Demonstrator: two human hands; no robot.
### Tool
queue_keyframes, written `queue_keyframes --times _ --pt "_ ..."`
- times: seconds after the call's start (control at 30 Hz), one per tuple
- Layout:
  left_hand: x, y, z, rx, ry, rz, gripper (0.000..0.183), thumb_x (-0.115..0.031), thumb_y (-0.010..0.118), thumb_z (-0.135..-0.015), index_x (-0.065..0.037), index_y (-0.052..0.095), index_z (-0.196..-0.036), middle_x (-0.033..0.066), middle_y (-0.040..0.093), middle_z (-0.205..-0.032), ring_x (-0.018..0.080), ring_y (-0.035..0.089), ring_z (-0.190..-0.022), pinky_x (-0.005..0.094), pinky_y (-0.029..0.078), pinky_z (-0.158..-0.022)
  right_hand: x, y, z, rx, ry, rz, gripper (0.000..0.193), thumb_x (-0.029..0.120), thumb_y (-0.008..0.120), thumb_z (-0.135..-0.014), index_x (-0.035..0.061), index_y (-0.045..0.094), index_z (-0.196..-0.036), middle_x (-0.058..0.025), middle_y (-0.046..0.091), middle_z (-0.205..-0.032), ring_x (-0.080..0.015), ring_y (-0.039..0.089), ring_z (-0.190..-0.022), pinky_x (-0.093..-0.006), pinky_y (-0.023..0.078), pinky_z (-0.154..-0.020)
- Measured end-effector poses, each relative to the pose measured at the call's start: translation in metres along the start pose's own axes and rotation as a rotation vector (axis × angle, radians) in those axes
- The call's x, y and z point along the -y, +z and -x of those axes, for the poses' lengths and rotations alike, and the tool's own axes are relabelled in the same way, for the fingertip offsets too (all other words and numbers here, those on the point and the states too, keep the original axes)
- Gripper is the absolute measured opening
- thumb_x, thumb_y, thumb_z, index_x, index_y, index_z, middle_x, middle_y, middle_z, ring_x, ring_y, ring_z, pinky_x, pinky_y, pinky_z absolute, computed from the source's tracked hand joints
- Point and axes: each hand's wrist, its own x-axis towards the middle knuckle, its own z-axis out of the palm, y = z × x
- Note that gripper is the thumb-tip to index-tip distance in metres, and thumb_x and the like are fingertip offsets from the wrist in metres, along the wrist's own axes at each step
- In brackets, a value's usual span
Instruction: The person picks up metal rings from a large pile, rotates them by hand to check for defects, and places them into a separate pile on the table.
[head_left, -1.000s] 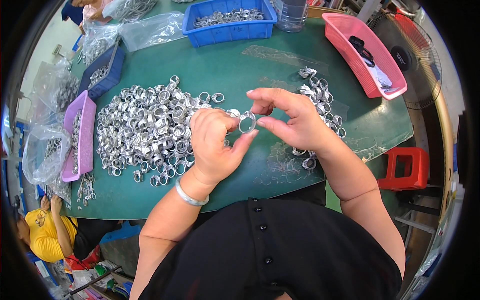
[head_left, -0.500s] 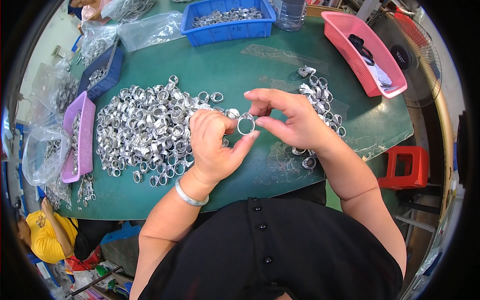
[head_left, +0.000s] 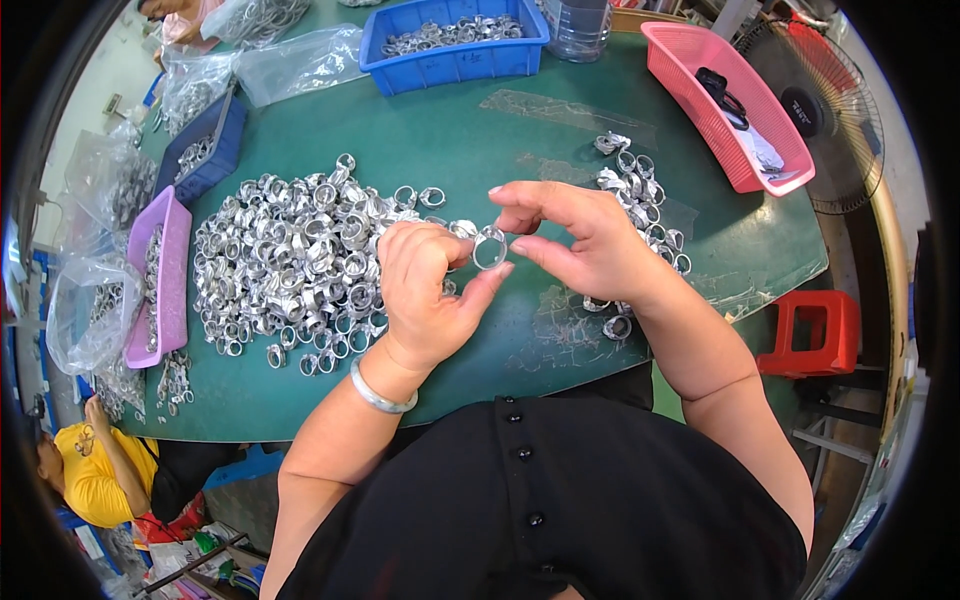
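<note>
Being pinched above a green table [head_left: 480, 345]: one silver ring [head_left: 491, 234].
It is gripped by the left hand [head_left: 425, 285]; at its 3 o'clock the right hand [head_left: 580, 235] is held, thumb and index finger parted, contact unclear; at 9 o'clock a ring pile [head_left: 290, 255] is spread.

Silver ring [head_left: 489, 249], dk green tabletop [head_left: 430, 130], lt pink basket [head_left: 690, 110]

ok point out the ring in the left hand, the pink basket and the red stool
Held ring [head_left: 489, 231]: head view, on the upper part of its band.
Pink basket [head_left: 690, 105]: head view, on its left wall.
Red stool [head_left: 844, 332]: head view, on its right-hand part.
</note>
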Motion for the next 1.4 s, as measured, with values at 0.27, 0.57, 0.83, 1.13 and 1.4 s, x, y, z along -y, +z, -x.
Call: queue_keyframes --times 0.27,0.57,0.83,1.13,1.4 --pt "-0.001 -0.004 -0.002 -0.011 0.095 -0.099 0.037 -0.01 0.081 -0.059 -0.007 0.053 -0.082 0.0069 0.053 -0.076 0.0246 0.051 -0.07 0.0361 0.039 -0.068 0.004 -0.001 0.0 -0.018 -0.011 0.001 0.042 -0.005 0.065 -0.074 0.0012 0.058 -0.115 -0.0102 0.068 -0.093 -0.019 0.067 -0.083 -0.0279 0.053 -0.075" --pt "-0.002 -0.004 -0.003 -0.021 0.112 -0.155 0.036 -0.01 0.08 -0.059 -0.008 0.053 -0.083 0.0056 0.053 -0.077 0.0239 0.052 -0.072 0.0362 0.038 -0.072 0.0 -0.01 -0.002 -0.075 -0.054 0.007 0.037 -0.006 0.058 -0.08 0.0038 0.057 -0.115 -0.0105 0.066 -0.091 -0.0203 0.066 -0.084 -0.0296 0.052 -0.075" --pt "0.005 -0.019 -0.007 0.174 -0.071 -0.452 0.029 -0.018 0.075 -0.062 -0.009 0.055 -0.081 0.0047 0.054 -0.084 0.0236 0.051 -0.086 0.0392 0.031 -0.084 -0.013 -0.06 0.004 -0.191 0.246 0.2 0.031 0.006 0.061 -0.083 -0.001 0.057 -0.113 -0.0104 0.065 -0.093 -0.0163 0.062 -0.085 -0.0275 0.049 -0.077" --pt "0.009 -0.049 0.004 0.275 -0.276 -0.607 0.026 -0.023 0.072 -0.068 -0.008 0.06 -0.086 0.0071 0.053 -0.097 0.0271 0.047 -0.102 0.049 0.026 -0.094 -0.003 -0.049 0.026 0.365 0.237 0.94 0.036 0.022 0.074 -0.067 0.0042 0.061 -0.095 -0.0097 0.06 -0.094 -0.0286 0.051 -0.098 -0.0388 0.041 -0.086" --pt "0.006 -0.063 0.017 0.225 -0.268 -0.58 0.033 -0.024 0.073 -0.069 -0.006 0.061 -0.094 0.0081 0.054 -0.101 0.0273 0.048 -0.103 0.0472 0.029 -0.093 -0.013 -0.034 0.02 0.409 0.199 1.073 0.021 0.019 0.07 -0.067 0.0061 0.063 -0.082 -0.0073 0.061 -0.088 -0.0256 0.052 -0.094 -0.0367 0.041 -0.083"
